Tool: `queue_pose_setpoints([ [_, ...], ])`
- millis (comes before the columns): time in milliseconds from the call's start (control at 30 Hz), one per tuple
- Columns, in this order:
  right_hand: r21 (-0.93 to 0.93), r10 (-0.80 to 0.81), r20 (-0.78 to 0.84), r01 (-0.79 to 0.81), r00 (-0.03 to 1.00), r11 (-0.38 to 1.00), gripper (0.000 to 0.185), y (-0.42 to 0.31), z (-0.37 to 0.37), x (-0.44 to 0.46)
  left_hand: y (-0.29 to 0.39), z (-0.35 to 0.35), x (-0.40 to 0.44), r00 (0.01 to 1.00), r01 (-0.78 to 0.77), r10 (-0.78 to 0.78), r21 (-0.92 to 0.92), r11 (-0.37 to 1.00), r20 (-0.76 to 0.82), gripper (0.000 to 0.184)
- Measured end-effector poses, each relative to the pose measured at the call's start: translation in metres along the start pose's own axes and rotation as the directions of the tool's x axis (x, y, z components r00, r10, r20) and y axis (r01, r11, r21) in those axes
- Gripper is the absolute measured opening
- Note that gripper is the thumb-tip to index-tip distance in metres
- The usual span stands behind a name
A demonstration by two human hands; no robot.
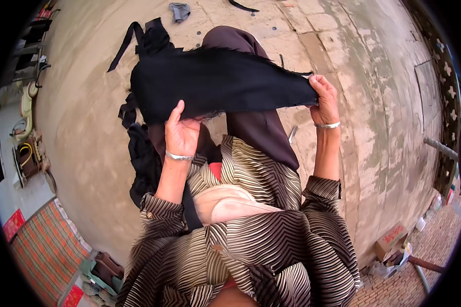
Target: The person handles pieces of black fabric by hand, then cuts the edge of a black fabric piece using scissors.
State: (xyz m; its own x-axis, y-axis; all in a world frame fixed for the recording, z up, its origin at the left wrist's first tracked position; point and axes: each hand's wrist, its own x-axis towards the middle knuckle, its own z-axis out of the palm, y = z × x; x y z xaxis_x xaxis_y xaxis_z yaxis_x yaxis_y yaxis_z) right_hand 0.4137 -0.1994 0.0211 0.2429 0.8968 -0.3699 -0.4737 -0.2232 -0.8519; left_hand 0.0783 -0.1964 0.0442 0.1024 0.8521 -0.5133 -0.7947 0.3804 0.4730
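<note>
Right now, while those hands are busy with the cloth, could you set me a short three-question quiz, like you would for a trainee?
1. Multiple choice: which hand pinches the narrow end of the black cloth? A) left B) right C) neither
2. True or false: the left wrist is bare.
3. Fill in: the small grey cloth lies on the ____.

Key:
1. B, the right hand.
2. False; a silvery band circles the wrist below the left hand.
3. Ground.
</note>
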Motion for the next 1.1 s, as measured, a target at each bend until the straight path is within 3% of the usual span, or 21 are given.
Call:
queue_pose_setpoints([
  [133, 0.033, 0.006, -0.019, -0.005, 1.000, 0.999, 0.009, 0.009, -0.006, -0.003, -0.001, 0.004, -0.005, 1.000, -0.002, 0.003, -0.041, 0.999, 0.026, 0.030],
  [267, 0.103, -0.009, -0.070, 0.016, 0.997, 0.995, 0.007, 0.016, -0.007, 0.001, -0.006, 0.000, -0.005, 0.997, -0.069, 0.068, 0.047, 0.997, 0.027, 0.030],
  [400, 0.086, -0.019, -0.074, 0.026, 0.997, 0.996, 0.006, 0.033, -0.026, 0.012, -0.011, 0.011, -0.004, 0.997, 0.024, -0.030, 0.087, 0.996, 0.067, 0.029],
  [533, 0.131, 0.042, 0.028, -0.045, 0.999, 0.990, 0.007, 0.043, -0.031, 0.006, -0.017, 0.024, 0.001, 0.985, 0.163, -0.168, 0.113, 0.980, 0.040, 0.031],
  [733, 0.230, 0.099, 0.190, -0.142, 0.977, 0.963, 0.012, 0.058, -0.043, 0.004, -0.029, 0.028, 0.001, 0.980, 0.186, -0.197, 0.195, 0.963, 0.039, 0.023],
  [800, -0.002, 0.197, 0.021, -0.197, 0.980, 0.980, 0.019, 0.061, -0.043, -0.002, -0.034, 0.018, -0.001, 0.982, 0.178, -0.186, 0.218, 0.960, 0.016, 0.017],
  [933, -0.123, 0.283, -0.106, -0.295, 0.953, 0.948, 0.027, 0.109, -0.095, -0.003, -0.031, 0.013, -0.012, 0.980, 0.146, -0.184, 0.360, 0.921, 0.075, 0.017],
  [1000, -0.243, 0.331, -0.260, -0.393, 0.907, 0.887, 0.030, 0.142, -0.128, -0.012, -0.030, 0.007, -0.016, 0.979, 0.157, -0.193, 0.370, 0.915, 0.063, 0.019],
  [1033, -0.242, 0.336, -0.257, -0.397, 0.906, 0.885, 0.030, 0.158, -0.141, -0.017, -0.029, 0.004, -0.017, 0.977, 0.166, -0.204, 0.391, 0.905, 0.057, 0.019],
  [1100, -0.206, 0.451, -0.397, -0.557, 0.799, 0.805, 0.031, 0.189, -0.166, -0.033, -0.028, -0.001, -0.019, 0.975, 0.182, -0.220, 0.414, 0.892, 0.044, 0.019],
])
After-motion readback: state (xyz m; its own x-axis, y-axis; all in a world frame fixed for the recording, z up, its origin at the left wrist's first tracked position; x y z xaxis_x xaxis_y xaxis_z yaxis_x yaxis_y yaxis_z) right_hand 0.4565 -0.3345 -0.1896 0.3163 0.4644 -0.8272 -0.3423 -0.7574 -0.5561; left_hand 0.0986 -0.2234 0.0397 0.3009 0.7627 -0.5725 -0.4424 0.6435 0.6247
